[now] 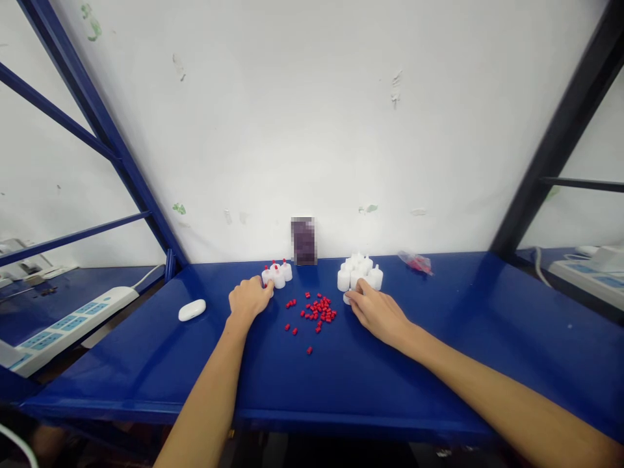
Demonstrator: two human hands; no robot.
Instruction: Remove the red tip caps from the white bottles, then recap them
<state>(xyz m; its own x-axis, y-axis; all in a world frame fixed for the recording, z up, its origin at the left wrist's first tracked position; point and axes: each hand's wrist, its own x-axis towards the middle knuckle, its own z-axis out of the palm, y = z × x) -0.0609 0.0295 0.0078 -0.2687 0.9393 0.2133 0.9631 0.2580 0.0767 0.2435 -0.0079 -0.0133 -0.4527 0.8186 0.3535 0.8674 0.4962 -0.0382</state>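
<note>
My left hand (249,299) is closed round a small white bottle at the left group, and its fingers hide most of that bottle. Beside it stand several white bottles with red caps (278,278). On the right, my right hand (379,313) has its fingers closed on a white bottle (346,298), mostly covered by the hand. Just behind that hand, several uncapped white bottles (344,280) stand close together with bare nozzles. Small red caps (322,309) lie scattered on the blue table between my two hands.
A white rounded case (192,310) lies on the blue table (273,383) at the left. A clear bag with red pieces (418,262) is at the back right. A blurred dark rectangle (304,242) stands against the wall. Farther left is a power strip (73,328) beyond the blue frame.
</note>
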